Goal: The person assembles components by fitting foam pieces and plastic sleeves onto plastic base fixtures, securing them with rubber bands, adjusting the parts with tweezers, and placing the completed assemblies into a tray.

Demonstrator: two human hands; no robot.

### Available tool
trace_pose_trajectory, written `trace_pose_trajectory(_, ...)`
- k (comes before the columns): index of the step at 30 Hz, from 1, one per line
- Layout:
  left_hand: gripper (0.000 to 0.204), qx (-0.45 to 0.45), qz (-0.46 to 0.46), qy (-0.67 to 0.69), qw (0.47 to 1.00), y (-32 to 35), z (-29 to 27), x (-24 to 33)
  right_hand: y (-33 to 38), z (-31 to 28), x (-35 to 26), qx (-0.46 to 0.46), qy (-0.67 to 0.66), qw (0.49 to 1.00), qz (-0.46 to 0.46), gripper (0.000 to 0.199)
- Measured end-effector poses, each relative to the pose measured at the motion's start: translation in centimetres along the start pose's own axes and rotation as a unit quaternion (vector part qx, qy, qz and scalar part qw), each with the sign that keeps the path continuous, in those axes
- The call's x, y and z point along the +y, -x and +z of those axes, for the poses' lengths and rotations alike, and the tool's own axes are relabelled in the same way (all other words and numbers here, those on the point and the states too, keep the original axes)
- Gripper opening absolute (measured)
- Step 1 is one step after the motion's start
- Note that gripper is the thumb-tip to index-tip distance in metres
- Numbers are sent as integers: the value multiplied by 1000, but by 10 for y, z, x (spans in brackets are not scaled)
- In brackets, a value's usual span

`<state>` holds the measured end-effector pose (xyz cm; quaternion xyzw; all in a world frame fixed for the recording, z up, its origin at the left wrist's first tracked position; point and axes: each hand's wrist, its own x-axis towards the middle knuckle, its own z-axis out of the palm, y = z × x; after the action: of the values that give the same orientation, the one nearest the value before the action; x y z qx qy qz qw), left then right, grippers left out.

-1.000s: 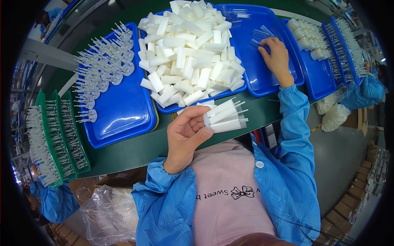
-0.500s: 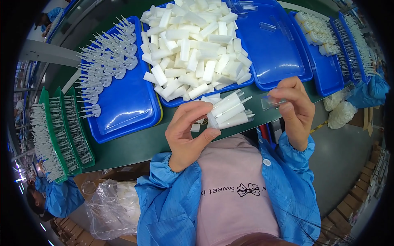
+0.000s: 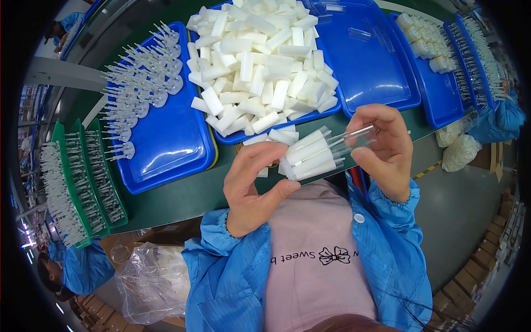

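My left hand [image 3: 249, 188] is closed by thumb and fingers on the base of a clear plastic holder with white foam blocks [image 3: 312, 157] and thin stems standing in it. The holder lies tilted, its stem ends toward the right. Between the thumb and fingers of my right hand [image 3: 391, 152] is a clear plastic tube [image 3: 359, 135]. Its left end is at the upper stems of the holder; I cannot tell whether it sits over one. Behind my hands, white foam blocks [image 3: 260, 72] are heaped on a blue tray, with a few loose on the table.
A blue tray [image 3: 166, 160] at left carries clear stemmed parts [image 3: 146, 83]; green racks [image 3: 83, 182] of similar parts stand beside it. Another blue tray [image 3: 381, 88] holds a few clear tubes. Further right are white round parts [image 3: 426, 44] and blue racks [image 3: 481, 61].
My right hand has moved left with the clear tube, bringing it up to the stems of the holder. My left hand has stayed nearly in place, the holder turned slightly.
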<state>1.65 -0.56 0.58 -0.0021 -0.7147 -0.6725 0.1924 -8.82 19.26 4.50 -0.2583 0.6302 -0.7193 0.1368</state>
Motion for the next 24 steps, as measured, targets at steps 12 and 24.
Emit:
trace_pose_trajectory(12, 47, -123, 32, -155, 980, -11, -1, 23, 9, -4, -4, -11, 53, 998, -40, 35)
trace_pose_trajectory(24, 39, -168, 76, -114, 976, -10, -4, 16, 10, -6, -3, -16, -4, 1000, -17, 35)
